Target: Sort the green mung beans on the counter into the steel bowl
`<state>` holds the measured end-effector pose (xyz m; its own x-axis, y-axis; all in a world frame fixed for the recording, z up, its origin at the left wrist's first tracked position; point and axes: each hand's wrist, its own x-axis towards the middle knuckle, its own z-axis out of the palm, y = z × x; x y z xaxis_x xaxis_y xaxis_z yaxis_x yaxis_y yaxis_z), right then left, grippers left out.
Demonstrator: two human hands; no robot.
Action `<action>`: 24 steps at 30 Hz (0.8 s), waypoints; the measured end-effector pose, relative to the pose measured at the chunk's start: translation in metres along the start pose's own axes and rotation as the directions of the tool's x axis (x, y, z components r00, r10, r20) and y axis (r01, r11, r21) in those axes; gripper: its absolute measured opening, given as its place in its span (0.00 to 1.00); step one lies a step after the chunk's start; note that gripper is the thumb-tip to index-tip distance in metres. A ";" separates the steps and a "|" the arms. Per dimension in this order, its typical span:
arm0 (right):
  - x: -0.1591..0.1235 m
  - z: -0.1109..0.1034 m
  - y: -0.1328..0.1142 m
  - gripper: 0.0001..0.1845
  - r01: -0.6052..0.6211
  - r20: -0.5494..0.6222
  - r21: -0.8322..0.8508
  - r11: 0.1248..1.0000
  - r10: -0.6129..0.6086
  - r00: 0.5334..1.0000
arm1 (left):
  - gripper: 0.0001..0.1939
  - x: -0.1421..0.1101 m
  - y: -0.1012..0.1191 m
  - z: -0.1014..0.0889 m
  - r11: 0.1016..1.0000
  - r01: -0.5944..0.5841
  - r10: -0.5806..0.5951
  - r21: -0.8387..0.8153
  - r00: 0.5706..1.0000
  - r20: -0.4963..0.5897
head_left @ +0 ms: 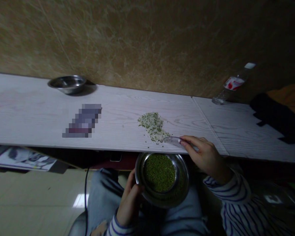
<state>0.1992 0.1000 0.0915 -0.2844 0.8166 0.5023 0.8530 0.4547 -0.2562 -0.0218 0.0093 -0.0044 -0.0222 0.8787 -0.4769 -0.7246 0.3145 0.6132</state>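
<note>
My left hand [129, 200] is closed round the left rim of a steel bowl [180, 191] that holds green beans [159, 172], just below the near edge of the white wooden table [39, 111]. My right hand [206, 155] pinches a small clear plastic scoop [172, 141] that lies flat on the table at the near edge. The scoop's tip touches a loose pile of green and pale beans [152, 125] spread on the table above the bowl.
An empty steel bowl [67, 84] stands at the table's far left by the wall. A blurred-out flat object [83, 120] lies left of the pile. A plastic water bottle [232, 83] leans at the far right, with dark and orange cloth [277, 114] beside it.
</note>
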 end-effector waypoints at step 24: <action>0.003 0.000 -0.016 0.10 0.059 0.031 0.027 0.998 -0.060 0.998 | 0.28 0.002 -0.002 -0.001 0.999 -0.016 0.015 0.031 0.999 0.032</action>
<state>0.1843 0.0952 0.0967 -0.3488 0.7984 0.4909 0.8223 0.5120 -0.2484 -0.0210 0.0094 -0.0075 -0.0107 0.8942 -0.4475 -0.7023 0.3118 0.6399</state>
